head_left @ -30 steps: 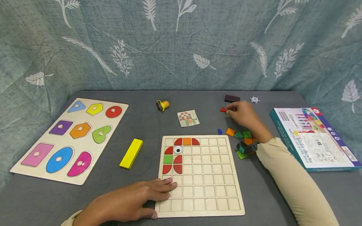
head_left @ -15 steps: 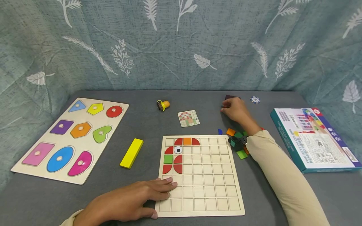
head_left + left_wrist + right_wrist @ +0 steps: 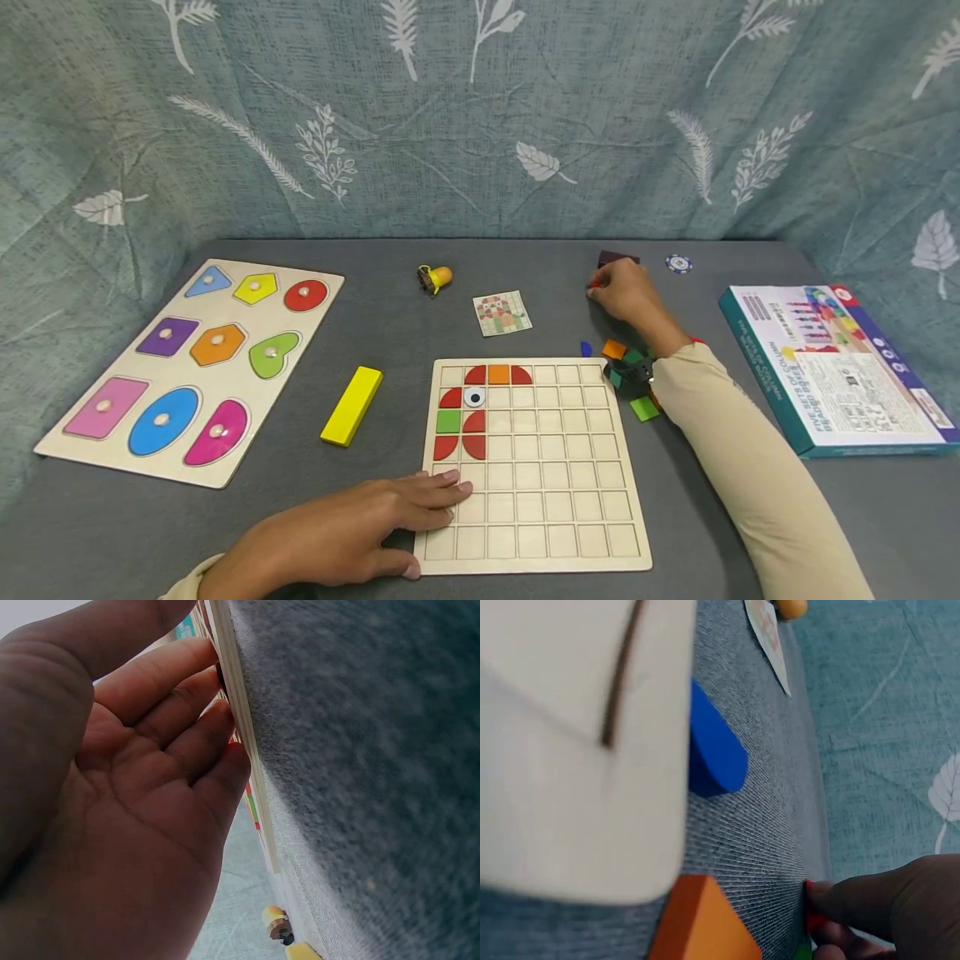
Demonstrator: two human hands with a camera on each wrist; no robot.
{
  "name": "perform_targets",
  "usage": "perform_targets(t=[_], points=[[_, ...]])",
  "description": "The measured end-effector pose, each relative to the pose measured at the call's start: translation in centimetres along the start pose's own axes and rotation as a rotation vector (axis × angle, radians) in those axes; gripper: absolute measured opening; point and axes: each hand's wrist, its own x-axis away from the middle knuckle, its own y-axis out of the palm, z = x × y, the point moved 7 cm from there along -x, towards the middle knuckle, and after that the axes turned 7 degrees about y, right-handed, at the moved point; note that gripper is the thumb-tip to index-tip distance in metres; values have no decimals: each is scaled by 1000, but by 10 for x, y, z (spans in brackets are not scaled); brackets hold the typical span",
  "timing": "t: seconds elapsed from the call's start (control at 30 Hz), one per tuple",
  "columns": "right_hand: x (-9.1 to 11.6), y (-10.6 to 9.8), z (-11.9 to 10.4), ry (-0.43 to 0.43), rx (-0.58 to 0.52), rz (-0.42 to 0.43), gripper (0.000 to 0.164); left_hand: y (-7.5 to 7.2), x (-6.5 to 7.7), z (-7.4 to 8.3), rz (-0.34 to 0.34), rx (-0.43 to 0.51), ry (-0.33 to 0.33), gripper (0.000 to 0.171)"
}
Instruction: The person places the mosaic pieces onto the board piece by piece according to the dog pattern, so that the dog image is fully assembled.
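Note:
My left hand (image 3: 375, 525) lies flat with fingers extended over the lower left edge of the wooden grid board (image 3: 555, 492); the left wrist view shows its fingertips against the board's edge. On the board sit several red quarter-circle tiles (image 3: 474, 447), an orange square tile (image 3: 498, 374), a green square tile (image 3: 448, 421) and an eye tile (image 3: 474, 397). Beyond the board, my right hand (image 3: 630, 292) pinches a small red tile (image 3: 814, 911) between thumb and fingers, at the cloth surface. A green piece (image 3: 804, 950) shows just below it. The red tile's full outline is hidden.
Loose tiles (image 3: 643, 408) lie under my right wrist, with a blue tile (image 3: 586, 349) beside them. Behind are a pattern card (image 3: 502, 313), a small yellow toy (image 3: 435, 279), a dark block (image 3: 618, 257) and a chip (image 3: 678, 263). A box (image 3: 847, 375), yellow block (image 3: 352, 406) and shape puzzle (image 3: 195, 375) flank the board.
My right hand has moved slightly left and away from me, over where the red tile lay, and now pinches it. The left hand has stayed on the board.

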Motion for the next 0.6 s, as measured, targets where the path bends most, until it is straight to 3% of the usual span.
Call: perform_targets(t=[0.3, 0.6], points=[[13, 0, -14, -85, -43, -31, 22, 0, -1, -1, -11, 21, -21, 55], [36, 10, -35, -167, -112, -201, 21, -2, -1, -1, -7, 11, -8, 54]])
